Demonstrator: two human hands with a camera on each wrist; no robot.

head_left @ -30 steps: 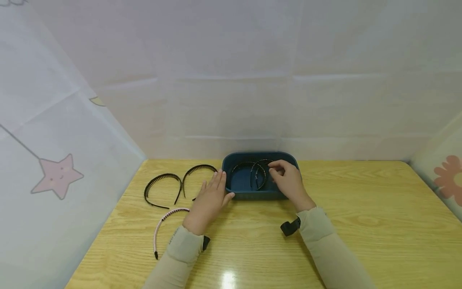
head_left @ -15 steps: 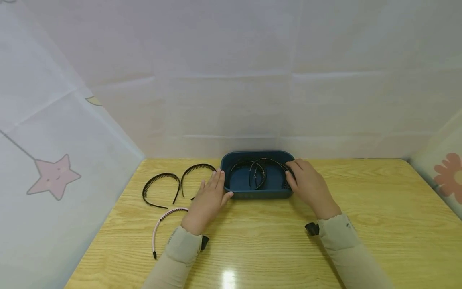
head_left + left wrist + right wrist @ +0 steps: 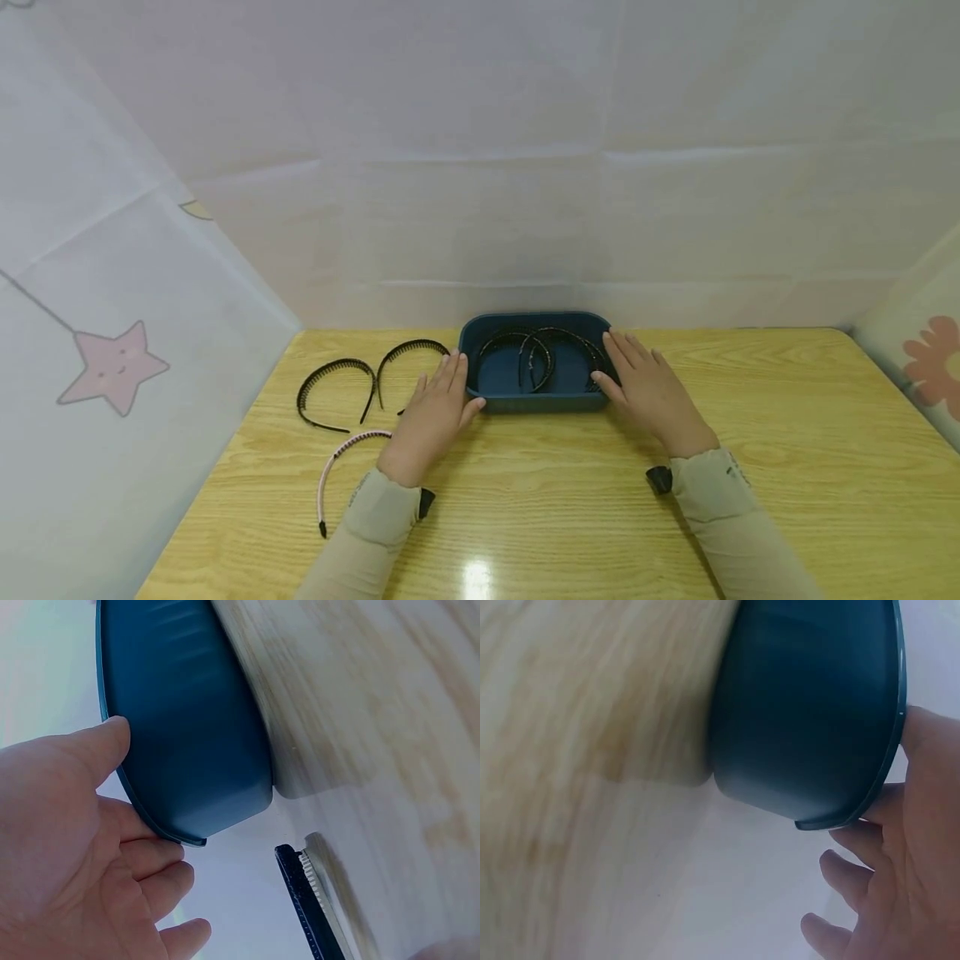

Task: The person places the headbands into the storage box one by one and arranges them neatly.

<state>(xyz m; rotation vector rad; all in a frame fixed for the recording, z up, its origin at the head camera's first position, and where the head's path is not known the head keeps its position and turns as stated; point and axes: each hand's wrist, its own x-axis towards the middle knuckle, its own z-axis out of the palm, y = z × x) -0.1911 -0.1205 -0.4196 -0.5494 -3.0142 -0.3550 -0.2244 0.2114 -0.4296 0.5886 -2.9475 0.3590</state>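
A dark blue plastic bin (image 3: 540, 403) stands on the table near the wall. Two black headbands, a left one (image 3: 504, 335) and a right one (image 3: 564, 331), lie overlapping inside it. My left hand (image 3: 431, 421) rests against the bin's left end, fingers extended, with the thumb at the rim in the left wrist view. At the opposite end, my right hand (image 3: 652, 396) touches the rim with fairly straight, spread fingers. Neither hand holds a headband.
Left of the bin lie two black toothed headbands, one farther left (image 3: 337, 363) and one nearer (image 3: 411, 343), partly behind my left hand. A pink headband (image 3: 322, 492) lies closer to me on the wooden table (image 3: 525, 517). A white sheet (image 3: 480, 208) hangs behind.
My right hand has let go of the right black headband inside the bin and moved right to the bin's end, its fingers straightening there. The left hand stays in place.
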